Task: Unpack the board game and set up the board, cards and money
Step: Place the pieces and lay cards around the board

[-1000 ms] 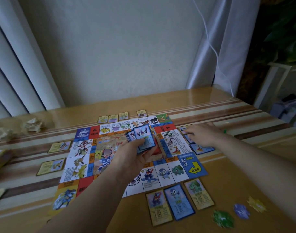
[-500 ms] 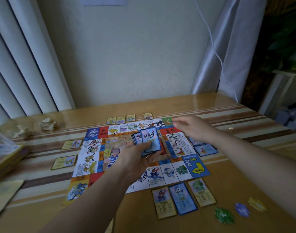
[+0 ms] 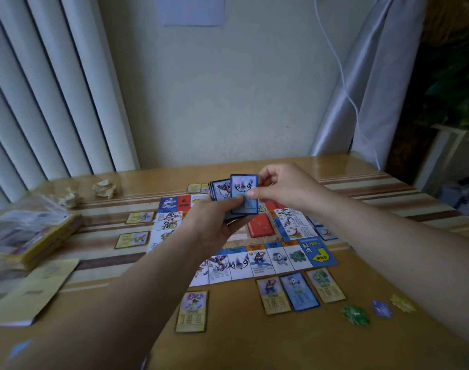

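The colourful game board (image 3: 302, 253) lies flat in the middle of the wooden table (image 3: 254, 340). Above it my left hand (image 3: 214, 225) holds a small stack of blue-framed cards (image 3: 221, 192). My right hand (image 3: 286, 189) pinches the front card (image 3: 244, 188) of that stack between thumb and fingers. Three cards (image 3: 298, 291) lie in a row below the board's near edge, one more card (image 3: 192, 311) sits further left, and others line the left (image 3: 133, 239), far (image 3: 194, 187) and right (image 3: 325, 232) sides. A red card pile (image 3: 261, 227) rests on the board's centre.
A yellow stack of paper money with a clear bag (image 3: 33, 236) sits at the left, a yellow booklet (image 3: 36, 289) in front of it. Crumpled paper (image 3: 104, 188) lies near the wall. Three round tokens (image 3: 380, 308) rest at the near right. A white cable (image 3: 342, 81) hangs by the curtain.
My right hand has come back from the board's right edge to the stack and taken hold of the front card. The left hand raised the stack slightly; the view tilted up.
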The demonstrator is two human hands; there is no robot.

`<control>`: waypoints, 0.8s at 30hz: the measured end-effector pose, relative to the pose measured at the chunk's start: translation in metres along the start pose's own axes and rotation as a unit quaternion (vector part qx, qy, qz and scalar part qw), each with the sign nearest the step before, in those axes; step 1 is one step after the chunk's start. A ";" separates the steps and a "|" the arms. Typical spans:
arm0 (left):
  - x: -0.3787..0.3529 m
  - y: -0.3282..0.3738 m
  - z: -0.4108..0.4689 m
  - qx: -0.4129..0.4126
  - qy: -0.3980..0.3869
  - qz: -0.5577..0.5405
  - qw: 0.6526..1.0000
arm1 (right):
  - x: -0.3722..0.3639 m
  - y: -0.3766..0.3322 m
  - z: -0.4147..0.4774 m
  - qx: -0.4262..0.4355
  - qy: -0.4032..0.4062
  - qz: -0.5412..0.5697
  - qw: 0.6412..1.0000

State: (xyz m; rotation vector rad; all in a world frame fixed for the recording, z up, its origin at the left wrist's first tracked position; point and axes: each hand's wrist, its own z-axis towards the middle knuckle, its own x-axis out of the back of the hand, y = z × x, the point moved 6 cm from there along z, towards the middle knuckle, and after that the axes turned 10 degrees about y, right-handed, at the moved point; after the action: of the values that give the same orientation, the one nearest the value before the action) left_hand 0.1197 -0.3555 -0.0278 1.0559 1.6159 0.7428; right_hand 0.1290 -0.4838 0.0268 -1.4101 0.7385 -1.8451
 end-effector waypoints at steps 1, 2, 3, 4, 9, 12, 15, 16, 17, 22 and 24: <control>0.005 0.000 -0.003 0.008 0.005 -0.003 1.000 | -0.003 -0.002 -0.001 0.000 0.003 -0.006 1.000; 0.012 0.000 -0.004 0.017 0.012 -0.005 1.000 | -0.006 -0.001 -0.002 -0.003 0.006 -0.010 1.000; 0.020 -0.001 -0.006 0.025 0.020 -0.008 0.999 | -0.008 0.000 -0.004 -0.009 0.010 -0.011 1.000; 0.029 -0.002 -0.007 0.030 0.026 -0.012 0.999 | -0.009 0.003 -0.007 -0.018 0.012 -0.011 1.000; 0.076 -0.008 -0.012 0.057 0.056 -0.033 0.996 | -0.040 0.030 -0.043 -0.084 -0.134 -0.039 0.987; 0.090 -0.014 -0.018 0.073 0.072 -0.044 0.994 | -0.063 0.038 -0.072 -0.068 -0.228 -0.100 0.966; 0.093 -0.020 -0.027 0.088 0.064 -0.041 0.993 | -0.073 0.045 -0.082 -0.031 -0.220 -0.153 0.963; 0.093 -0.022 -0.028 0.091 0.061 -0.041 0.993 | -0.076 0.048 -0.084 -0.027 -0.214 -0.157 0.964; 0.094 -0.022 -0.030 0.092 0.059 -0.042 0.993 | -0.078 0.051 -0.085 -0.024 -0.207 -0.161 0.965; 0.096 -0.024 -0.038 0.091 0.056 -0.052 0.993 | -0.081 0.063 -0.089 0.005 -0.139 -0.174 0.975; 0.097 -0.024 -0.041 0.093 0.053 -0.053 0.993 | -0.081 0.067 -0.089 0.009 -0.118 -0.188 0.975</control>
State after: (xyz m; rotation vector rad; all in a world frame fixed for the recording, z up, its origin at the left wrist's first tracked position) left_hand 0.0647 -0.2768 -0.0769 1.0672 1.8460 0.5939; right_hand 0.0688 -0.4565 -0.0946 -1.8154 0.3503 -1.9027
